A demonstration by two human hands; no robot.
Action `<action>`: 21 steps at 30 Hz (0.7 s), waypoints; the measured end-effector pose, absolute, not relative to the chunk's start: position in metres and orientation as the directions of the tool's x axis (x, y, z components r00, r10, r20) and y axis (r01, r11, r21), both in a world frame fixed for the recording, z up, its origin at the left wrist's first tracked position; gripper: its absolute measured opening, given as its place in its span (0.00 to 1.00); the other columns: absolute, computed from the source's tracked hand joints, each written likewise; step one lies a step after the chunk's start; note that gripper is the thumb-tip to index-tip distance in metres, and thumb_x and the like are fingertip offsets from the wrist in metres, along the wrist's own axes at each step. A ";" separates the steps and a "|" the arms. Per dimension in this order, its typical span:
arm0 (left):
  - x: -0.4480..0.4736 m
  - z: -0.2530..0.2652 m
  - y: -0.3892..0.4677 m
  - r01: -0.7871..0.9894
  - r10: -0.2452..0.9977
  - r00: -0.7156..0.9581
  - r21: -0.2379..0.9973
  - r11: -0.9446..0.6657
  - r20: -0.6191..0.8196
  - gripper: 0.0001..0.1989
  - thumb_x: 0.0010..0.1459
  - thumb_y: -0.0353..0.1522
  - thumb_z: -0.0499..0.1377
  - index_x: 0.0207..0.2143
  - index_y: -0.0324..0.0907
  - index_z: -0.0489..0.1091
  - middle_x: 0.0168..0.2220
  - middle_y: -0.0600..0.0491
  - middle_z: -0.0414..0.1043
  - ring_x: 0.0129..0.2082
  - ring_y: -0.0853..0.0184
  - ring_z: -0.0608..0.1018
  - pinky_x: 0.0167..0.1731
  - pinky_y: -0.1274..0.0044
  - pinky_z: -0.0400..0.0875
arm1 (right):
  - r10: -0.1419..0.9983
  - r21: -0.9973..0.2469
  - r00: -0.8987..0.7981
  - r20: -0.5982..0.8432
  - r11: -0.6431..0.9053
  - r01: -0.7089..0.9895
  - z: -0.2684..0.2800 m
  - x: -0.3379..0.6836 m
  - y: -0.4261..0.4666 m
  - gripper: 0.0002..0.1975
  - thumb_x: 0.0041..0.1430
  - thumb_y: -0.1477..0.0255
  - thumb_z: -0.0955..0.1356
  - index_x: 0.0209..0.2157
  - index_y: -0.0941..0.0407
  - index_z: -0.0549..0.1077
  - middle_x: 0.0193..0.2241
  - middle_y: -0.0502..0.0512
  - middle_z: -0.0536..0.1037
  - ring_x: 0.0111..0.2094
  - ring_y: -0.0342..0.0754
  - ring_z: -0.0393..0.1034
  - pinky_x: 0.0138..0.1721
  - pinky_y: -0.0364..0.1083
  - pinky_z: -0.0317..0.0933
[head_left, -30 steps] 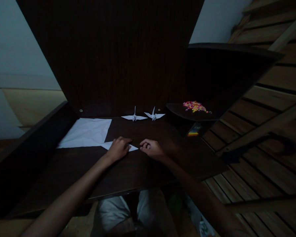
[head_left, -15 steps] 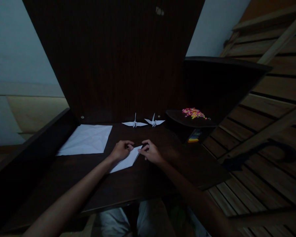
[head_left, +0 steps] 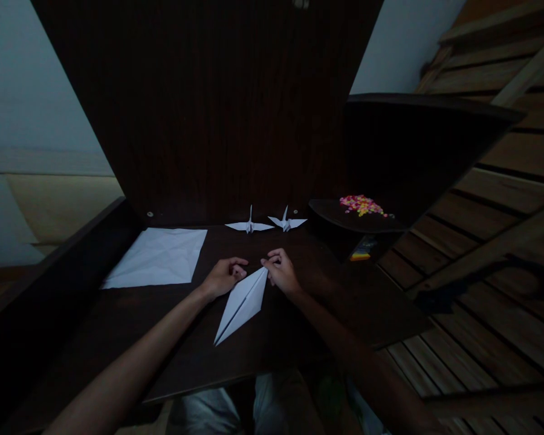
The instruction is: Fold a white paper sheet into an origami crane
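A white folded paper [head_left: 243, 303], shaped like a long diamond with a slit down its middle, lies slanted on the dark desk. My right hand [head_left: 281, 272] pinches its upper tip between thumb and fingers. Beside its upper left edge rests my left hand [head_left: 224, 277], fingers loosely curved and apart, gripping nothing; whether a fingertip touches the paper is unclear. Two white paper cranes, one on the left [head_left: 249, 226] and one on the right [head_left: 287, 223], stand behind my hands with wings spread.
At the left lies a creased white paper sheet [head_left: 156, 257]. A low corner shelf [head_left: 326, 212] on the right bears a pile of small pink and yellow pieces [head_left: 362, 205]. The desk's raised side board [head_left: 72, 260] borders the left, and a tall dark panel [head_left: 217, 121] rises behind.
The folded paper has turned, its lower point swinging toward me, and its slit face now shows. My left hand has come off its surface to the edge; my right still pinches the tip.
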State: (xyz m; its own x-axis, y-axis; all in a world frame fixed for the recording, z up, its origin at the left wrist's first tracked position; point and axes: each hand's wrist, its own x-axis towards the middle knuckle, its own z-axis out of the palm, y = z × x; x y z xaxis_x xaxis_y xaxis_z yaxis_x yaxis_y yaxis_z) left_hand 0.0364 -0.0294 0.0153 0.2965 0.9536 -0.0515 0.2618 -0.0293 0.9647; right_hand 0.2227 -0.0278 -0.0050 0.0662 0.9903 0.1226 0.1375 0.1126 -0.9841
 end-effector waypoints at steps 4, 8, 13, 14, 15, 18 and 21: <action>0.030 0.018 -0.032 0.243 0.950 0.314 0.967 -0.081 0.001 0.17 0.51 0.39 0.61 0.40 0.36 0.74 0.28 0.52 0.74 0.28 0.68 0.73 0.30 0.77 0.66 | 0.996 -0.988 -0.026 0.090 0.092 0.126 -0.005 0.220 -0.034 0.17 0.47 0.59 0.69 0.33 0.54 0.63 0.21 0.41 0.64 0.14 0.38 0.60 0.08 0.37 0.52; 0.023 0.022 -0.036 0.225 0.866 0.499 0.969 -0.103 -0.024 0.18 0.54 0.43 0.59 0.39 0.38 0.75 0.32 0.51 0.75 0.32 0.67 0.74 0.34 0.76 0.67 | 0.975 -0.975 -0.084 0.205 0.211 0.072 0.001 0.218 -0.030 0.15 0.48 0.62 0.70 0.34 0.55 0.65 0.19 0.42 0.65 0.16 0.38 0.61 0.15 0.38 0.56; 0.022 0.021 -0.038 0.249 0.852 0.524 0.959 -0.134 -0.017 0.14 0.50 0.40 0.64 0.33 0.37 0.74 0.26 0.55 0.71 0.27 0.70 0.71 0.31 0.78 0.65 | 0.942 -0.941 -0.040 0.333 0.334 0.059 0.015 0.211 -0.012 0.15 0.47 0.65 0.72 0.34 0.55 0.66 0.19 0.44 0.66 0.21 0.41 0.63 0.23 0.40 0.58; 0.023 0.020 -0.038 0.261 0.861 0.509 0.954 -0.149 -0.005 0.13 0.50 0.40 0.63 0.31 0.37 0.74 0.25 0.55 0.70 0.26 0.70 0.70 0.30 0.78 0.64 | 0.939 -0.938 -0.047 0.341 0.343 0.048 0.017 0.210 -0.009 0.16 0.47 0.64 0.72 0.35 0.55 0.66 0.20 0.44 0.67 0.22 0.41 0.63 0.23 0.41 0.58; 0.023 0.019 -0.038 0.275 0.870 0.493 0.946 -0.170 0.013 0.13 0.51 0.40 0.63 0.29 0.37 0.73 0.24 0.56 0.69 0.26 0.70 0.70 0.29 0.79 0.63 | 0.938 -0.939 -0.062 0.340 0.343 0.036 0.019 0.211 -0.007 0.16 0.48 0.63 0.71 0.36 0.55 0.67 0.21 0.45 0.67 0.22 0.41 0.64 0.24 0.41 0.58; 0.023 0.018 -0.037 0.328 0.906 0.409 0.908 -0.261 0.113 0.13 0.53 0.40 0.60 0.28 0.38 0.71 0.24 0.56 0.67 0.26 0.70 0.69 0.28 0.79 0.63 | 0.943 -0.958 -0.188 0.274 0.284 0.028 0.023 0.220 -0.004 0.16 0.52 0.58 0.69 0.37 0.55 0.69 0.25 0.48 0.70 0.22 0.41 0.62 0.21 0.40 0.55; 0.021 0.017 -0.036 0.420 0.927 0.320 0.848 -0.323 0.194 0.12 0.55 0.40 0.59 0.28 0.39 0.69 0.24 0.57 0.66 0.26 0.71 0.68 0.27 0.79 0.62 | 0.892 -0.956 -0.405 0.203 0.269 0.114 0.021 0.234 -0.006 0.15 0.49 0.59 0.71 0.32 0.57 0.73 0.27 0.51 0.72 0.27 0.42 0.65 0.25 0.41 0.58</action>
State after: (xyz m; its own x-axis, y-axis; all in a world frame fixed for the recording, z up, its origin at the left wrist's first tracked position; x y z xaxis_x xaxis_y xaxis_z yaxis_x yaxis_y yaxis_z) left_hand 0.0208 -0.0363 0.0174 0.3205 0.9272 0.1939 0.4199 -0.3225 0.8483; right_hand 0.2337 -0.0058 0.0206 -0.4051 0.8915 0.2026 0.1141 0.2692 -0.9563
